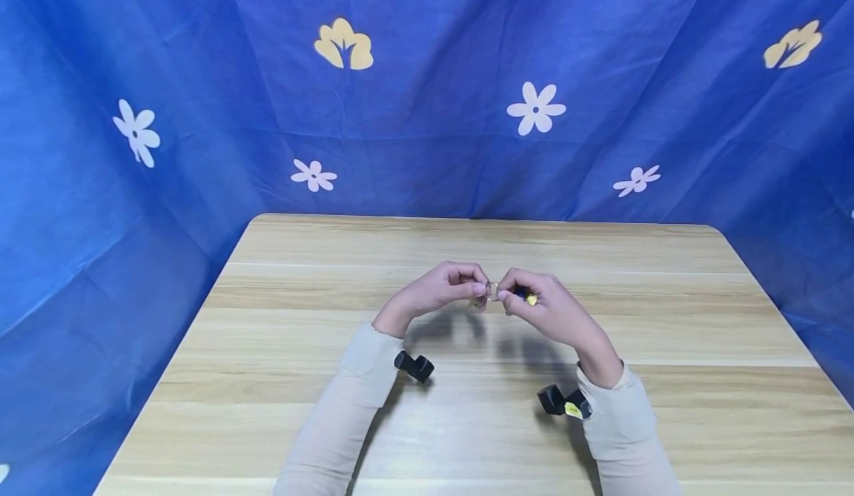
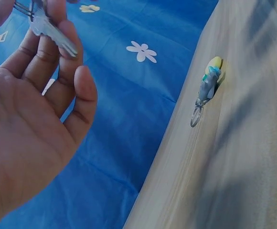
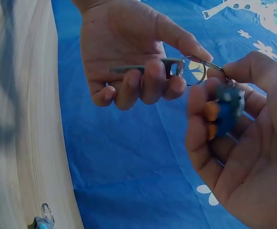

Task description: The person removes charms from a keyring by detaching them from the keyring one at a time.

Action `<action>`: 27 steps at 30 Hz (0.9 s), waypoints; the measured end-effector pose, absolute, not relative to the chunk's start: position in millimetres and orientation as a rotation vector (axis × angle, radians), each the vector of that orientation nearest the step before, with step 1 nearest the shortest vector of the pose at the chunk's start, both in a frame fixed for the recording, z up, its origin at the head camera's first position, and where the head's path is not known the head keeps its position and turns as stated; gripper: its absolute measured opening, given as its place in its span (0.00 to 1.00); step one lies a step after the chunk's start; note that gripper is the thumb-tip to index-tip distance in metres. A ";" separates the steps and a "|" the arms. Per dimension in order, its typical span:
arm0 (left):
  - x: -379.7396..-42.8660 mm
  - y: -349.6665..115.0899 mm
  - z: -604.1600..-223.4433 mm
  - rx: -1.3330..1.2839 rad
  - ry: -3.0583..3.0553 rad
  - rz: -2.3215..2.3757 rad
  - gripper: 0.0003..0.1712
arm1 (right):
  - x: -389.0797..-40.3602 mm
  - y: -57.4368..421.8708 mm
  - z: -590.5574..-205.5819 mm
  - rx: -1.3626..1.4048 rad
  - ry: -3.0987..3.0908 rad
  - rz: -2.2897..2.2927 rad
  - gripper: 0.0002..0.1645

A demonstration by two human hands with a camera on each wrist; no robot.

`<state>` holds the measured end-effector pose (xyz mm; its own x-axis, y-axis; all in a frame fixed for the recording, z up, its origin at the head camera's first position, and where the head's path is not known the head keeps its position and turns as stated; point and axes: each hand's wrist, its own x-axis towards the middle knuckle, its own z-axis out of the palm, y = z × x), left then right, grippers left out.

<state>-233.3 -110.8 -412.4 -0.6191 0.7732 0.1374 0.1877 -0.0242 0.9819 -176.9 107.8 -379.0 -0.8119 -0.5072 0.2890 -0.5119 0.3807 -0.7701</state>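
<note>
Over the table, my left hand (image 1: 442,293) and right hand (image 1: 554,307) meet at a metal key ring (image 3: 196,70). The left thumb and fingers pinch the ring, and a silver key (image 2: 56,34) hangs from it across the left fingers. A small figure keychain (image 3: 228,112), blue with orange parts, is joined to the ring by a short chain. My right thumb and fingers grip it near the chain, and the figure is blurred and partly covered by the fingers. A second keychain (image 2: 209,86), a grey figure with yellow and teal parts and its own ring, lies on the table.
The wood-grain table (image 1: 300,407) has rounded far corners. Behind and beside it hangs a blue curtain (image 1: 427,110) with white and yellow flower prints. Black wrist cameras sit on both sleeves.
</note>
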 end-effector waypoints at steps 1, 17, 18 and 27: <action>-233.4 -110.3 -411.9 0.995 1.810 1.688 0.19 | -177.1 108.8 -378.5 0.942 -2.610 1.461 0.06; -234.8 -113.0 -409.0 0.857 2.051 1.612 0.14 | -186.2 123.8 -380.8 0.893 -2.656 1.593 0.02; -235.0 -114.2 -409.5 0.840 2.066 1.598 0.15 | -187.3 124.5 -382.7 0.880 -2.672 1.608 0.02; -242.1 -126.6 -419.2 0.723 2.130 1.529 0.16 | -202.6 132.3 -408.8 0.839 -2.786 1.703 0.04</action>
<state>-242.1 -126.6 -419.2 -0.7773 0.6282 -0.0347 0.1680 0.2604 0.9508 -202.6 132.3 -408.8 -0.8515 -0.5210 0.0596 -0.2905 0.3741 -0.8807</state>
